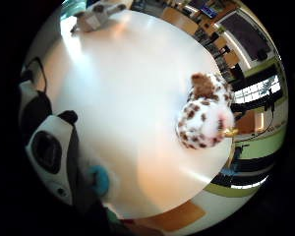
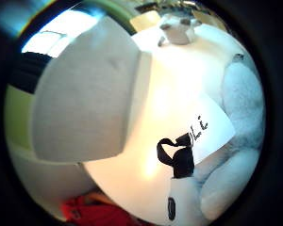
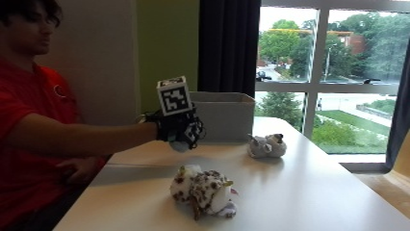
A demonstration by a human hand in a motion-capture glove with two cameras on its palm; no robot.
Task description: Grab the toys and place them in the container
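Note:
My gloved right hand (image 3: 174, 129) is raised above the white table (image 3: 307, 192), just in front of the grey fabric container (image 3: 221, 115). Its fingers curl round a white plush toy with black patches (image 1: 51, 147), which fills one side of the thumb side palm view (image 2: 240, 94) with its paper tag (image 2: 207, 134). Only a pale bit of that toy shows under the glove (image 3: 182, 144). A brown-spotted plush (image 3: 202, 190) lies on the table nearer the front edge (image 1: 204, 118). A small grey plush (image 3: 266, 145) sits beside the container (image 2: 179, 28).
The container (image 2: 85, 94) stands at the table's far end by the window. The person's bare hand (image 3: 80, 168) rests low at the table's near side. Bare tabletop lies between the two plush toys.

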